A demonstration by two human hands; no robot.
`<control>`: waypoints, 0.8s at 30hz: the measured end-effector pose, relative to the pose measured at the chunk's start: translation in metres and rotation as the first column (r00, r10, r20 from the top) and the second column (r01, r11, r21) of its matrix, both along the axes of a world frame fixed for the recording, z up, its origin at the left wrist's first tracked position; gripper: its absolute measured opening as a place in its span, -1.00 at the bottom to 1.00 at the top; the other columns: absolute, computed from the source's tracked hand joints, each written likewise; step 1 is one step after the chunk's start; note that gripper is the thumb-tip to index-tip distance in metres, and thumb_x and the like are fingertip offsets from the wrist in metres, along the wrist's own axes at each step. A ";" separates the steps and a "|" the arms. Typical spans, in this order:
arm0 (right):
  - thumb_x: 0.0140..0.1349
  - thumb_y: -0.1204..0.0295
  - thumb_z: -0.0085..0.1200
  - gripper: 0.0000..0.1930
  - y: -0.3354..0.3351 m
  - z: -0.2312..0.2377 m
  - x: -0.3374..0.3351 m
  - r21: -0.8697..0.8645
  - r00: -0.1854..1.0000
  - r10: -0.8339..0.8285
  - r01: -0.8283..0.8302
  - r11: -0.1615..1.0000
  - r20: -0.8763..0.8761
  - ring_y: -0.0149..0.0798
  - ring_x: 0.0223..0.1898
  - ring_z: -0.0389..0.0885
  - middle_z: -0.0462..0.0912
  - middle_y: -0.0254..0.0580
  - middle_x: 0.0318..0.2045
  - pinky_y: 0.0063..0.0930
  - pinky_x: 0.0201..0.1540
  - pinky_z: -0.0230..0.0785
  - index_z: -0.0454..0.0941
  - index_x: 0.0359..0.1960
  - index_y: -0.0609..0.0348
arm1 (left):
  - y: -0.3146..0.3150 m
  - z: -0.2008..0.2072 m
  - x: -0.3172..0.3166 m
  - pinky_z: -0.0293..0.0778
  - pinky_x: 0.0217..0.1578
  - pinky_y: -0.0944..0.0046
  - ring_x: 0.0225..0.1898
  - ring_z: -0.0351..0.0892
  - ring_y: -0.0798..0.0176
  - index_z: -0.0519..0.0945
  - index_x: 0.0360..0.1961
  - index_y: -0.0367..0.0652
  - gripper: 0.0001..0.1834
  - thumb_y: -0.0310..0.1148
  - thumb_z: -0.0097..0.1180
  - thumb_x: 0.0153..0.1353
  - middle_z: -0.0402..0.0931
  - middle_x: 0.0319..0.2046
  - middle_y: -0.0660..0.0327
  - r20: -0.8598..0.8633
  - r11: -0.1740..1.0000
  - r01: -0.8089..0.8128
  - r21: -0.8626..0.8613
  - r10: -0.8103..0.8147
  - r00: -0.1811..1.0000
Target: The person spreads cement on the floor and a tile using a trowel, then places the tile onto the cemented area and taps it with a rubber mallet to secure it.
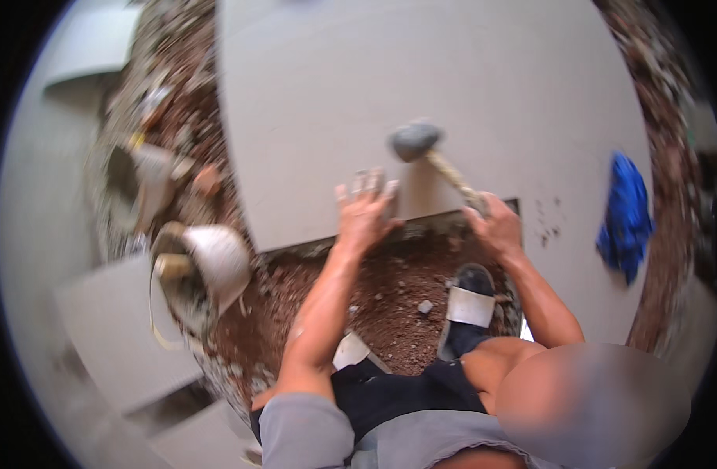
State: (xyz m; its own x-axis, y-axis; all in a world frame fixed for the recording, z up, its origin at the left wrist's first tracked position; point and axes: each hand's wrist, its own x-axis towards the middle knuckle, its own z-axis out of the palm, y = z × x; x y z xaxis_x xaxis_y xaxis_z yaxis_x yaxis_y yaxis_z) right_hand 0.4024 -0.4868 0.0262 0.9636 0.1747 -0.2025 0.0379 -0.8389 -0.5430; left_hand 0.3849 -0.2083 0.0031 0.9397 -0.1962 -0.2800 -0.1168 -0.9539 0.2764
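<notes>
A rubber mallet (415,141) with a dark grey head and a light handle is in my right hand (495,227), fingers wrapped round the handle's lower end. The mallet head is over a large pale tile (319,102); whether it touches the surface I cannot tell. My left hand (364,209) lies near the tile's front edge, its fingers spread, holding nothing. Between my arms, bare reddish soil (405,313) shows in front of that edge. A second pale tile surface (566,266) lies to the right of my right hand.
At left, a tilted white bucket (224,262) has something light-coloured inside; a second bucket (151,184) lies beyond it. A crumpled blue bag or cloth (626,219) rests on the right-hand tile. Loose tiles (124,328) lie at the lower left. My sandalled foot (469,305) stands on the soil.
</notes>
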 end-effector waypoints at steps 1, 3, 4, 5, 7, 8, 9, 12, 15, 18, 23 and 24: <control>0.19 0.10 0.18 -0.57 0.002 0.000 0.002 0.009 1.000 -0.013 0.013 1.000 0.005 0.06 -0.25 0.65 0.65 0.00 -0.23 -0.15 -0.23 0.48 0.53 -0.07 0.18 | 0.001 0.000 -0.001 -0.12 0.30 -0.44 0.45 -0.07 -0.07 0.26 0.35 0.30 -0.11 0.10 0.33 -0.05 -0.02 0.44 0.13 -0.017 1.000 0.000 0.019 0.000 1.000; 0.19 0.12 0.19 -0.59 0.005 0.002 0.004 -0.026 0.999 -0.020 0.021 0.999 0.025 0.08 -0.27 0.64 0.65 0.04 -0.29 -0.14 -0.24 0.46 0.53 -0.08 0.17 | 0.000 0.001 -0.001 -0.11 0.29 -0.47 0.45 -0.08 -0.05 0.24 0.35 0.32 -0.10 0.10 0.33 -0.05 -0.06 0.45 0.17 -0.047 1.000 -0.012 0.004 0.012 0.999; 0.19 0.12 0.19 -0.59 0.008 0.002 0.005 -0.028 0.999 -0.020 0.021 0.999 0.042 0.07 -0.29 0.64 0.64 0.04 -0.31 -0.14 -0.25 0.46 0.54 -0.08 0.16 | 0.000 0.002 -0.001 -0.12 0.30 -0.46 0.45 -0.08 -0.05 0.24 0.36 0.30 -0.10 0.08 0.33 -0.04 -0.07 0.45 0.16 -0.035 1.000 -0.024 -0.015 0.023 0.999; 0.19 0.12 0.19 -0.59 0.009 0.003 0.005 -0.039 0.999 -0.025 0.026 0.999 0.032 0.06 -0.31 0.64 0.64 0.03 -0.34 -0.15 -0.26 0.45 0.54 -0.09 0.15 | -0.001 0.004 -0.002 -0.13 0.31 -0.45 0.45 -0.08 -0.05 0.23 0.36 0.28 -0.10 0.07 0.33 -0.03 -0.08 0.45 0.15 -0.062 0.999 -0.037 -0.016 0.036 0.997; 0.19 0.11 0.20 -0.60 0.013 0.005 0.005 -0.044 0.999 -0.032 0.033 0.998 0.016 0.04 -0.35 0.64 0.64 0.02 -0.39 -0.17 -0.28 0.44 0.55 -0.09 0.15 | -0.001 0.007 -0.004 -0.18 0.34 -0.42 0.46 -0.13 -0.02 0.21 0.37 0.25 -0.11 0.07 0.31 0.01 -0.11 0.46 0.13 -0.050 0.995 -0.089 -0.053 0.086 0.995; 0.19 0.10 0.20 -0.59 0.014 0.005 0.005 -0.037 0.999 -0.038 0.038 0.999 0.007 0.02 -0.37 0.64 0.64 0.00 -0.42 -0.18 -0.29 0.44 0.55 -0.10 0.15 | 0.001 0.008 -0.008 -0.20 0.35 -0.40 0.47 -0.15 -0.01 0.20 0.38 0.24 -0.12 0.06 0.30 0.03 -0.13 0.46 0.12 -0.093 0.992 -0.106 -0.073 0.099 0.991; 0.19 0.10 0.20 -0.59 0.015 0.005 0.006 0.005 0.998 -0.060 0.060 0.998 0.006 0.00 -0.39 0.64 0.64 -0.01 -0.44 -0.20 -0.30 0.43 0.55 -0.10 0.16 | 0.006 0.010 -0.010 -0.23 0.36 -0.39 0.48 -0.18 0.00 0.19 0.39 0.23 -0.12 0.07 0.28 0.05 -0.15 0.47 0.12 -0.099 0.986 -0.143 -0.080 0.135 0.986; 0.20 0.08 0.20 -0.58 0.018 0.004 0.007 -0.025 0.998 -0.051 0.052 0.998 0.028 -0.08 -0.45 0.62 0.62 -0.06 -0.49 -0.23 -0.32 0.43 0.55 -0.11 0.17 | 0.020 0.013 -0.019 -0.25 0.38 -0.32 0.48 -0.22 0.01 0.16 0.40 0.21 -0.16 0.01 0.23 0.12 -0.17 0.47 0.10 -0.168 0.975 -0.201 -0.091 0.184 0.968; 0.21 0.06 0.19 -0.57 0.023 0.001 0.007 -0.036 0.998 -0.052 0.053 0.998 0.033 -0.11 -0.45 0.62 0.61 -0.07 -0.50 -0.23 -0.32 0.43 0.55 -0.12 0.17 | 0.031 0.015 -0.021 -0.25 0.39 -0.32 0.49 -0.22 0.04 0.16 0.40 0.25 -0.20 -0.01 0.20 0.16 -0.17 0.47 0.12 -0.186 0.983 -0.174 -0.064 0.159 0.970; 0.20 0.03 0.18 -0.56 0.028 0.000 0.009 -0.055 0.997 -0.045 0.048 0.997 0.056 -0.08 -0.44 0.62 0.62 -0.05 -0.50 -0.21 -0.32 0.42 0.55 -0.11 0.16 | 0.031 0.016 -0.019 -0.25 0.39 -0.32 0.49 -0.22 0.05 0.16 0.40 0.28 -0.22 -0.02 0.18 0.17 -0.17 0.47 0.16 -0.189 0.984 -0.169 -0.056 0.156 0.970; 0.20 -0.02 0.14 -0.54 0.025 -0.002 0.044 -0.157 0.996 -0.025 0.037 0.987 0.081 0.06 -0.37 0.64 0.64 0.00 -0.44 -0.13 -0.31 0.42 0.55 -0.10 0.12 | 0.034 0.016 -0.014 -0.21 0.38 -0.31 0.48 -0.20 0.07 0.18 0.39 0.19 -0.24 0.04 0.14 0.19 -0.16 0.47 0.15 -0.229 0.980 -0.189 -0.057 0.172 0.958; 0.20 -0.04 0.13 -0.52 0.025 -0.005 0.057 -0.212 0.994 0.003 0.021 0.977 0.112 0.09 -0.34 0.63 0.65 0.00 -0.39 -0.10 -0.30 0.42 0.55 -0.10 0.11 | 0.036 0.018 -0.012 -0.20 0.38 -0.30 0.48 -0.19 0.07 0.19 0.39 0.16 -0.24 0.05 0.13 0.20 -0.16 0.47 0.15 -0.255 0.978 -0.188 -0.091 0.160 0.954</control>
